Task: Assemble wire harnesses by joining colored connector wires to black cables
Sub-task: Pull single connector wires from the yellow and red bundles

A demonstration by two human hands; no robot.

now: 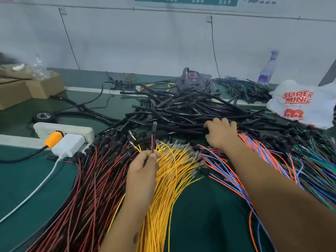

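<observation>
At the far left of the frame a white power strip sits on the green table, with an orange plug and a white adapter in it, well clear of my work. Next come the red and black wires, fanned out across the lower left.

My left hand, just left of centre, pinches a few picked wires between thumb and fingertips: a red wire standing upright and yellow strands beside it, their metal terminals pointing up. Under and right of that hand lie the yellow wires, spread like a broom.

My right hand, right of centre, reaches into the heap of black cables, fingers curled over them; whether I have one cable singled out, I cannot tell. The orange and blue wires run beneath that forearm, and green ones trail off toward the right edge, below a white plastic bag.

The risks, as I judge them: the cables are so tangled that lifting one may drag its neighbours onto the sorted colours. My forearm may sweep the orange and blue strands out of order. And the thin pinch on the left could let a wire slip back into the yellow bunch.
</observation>
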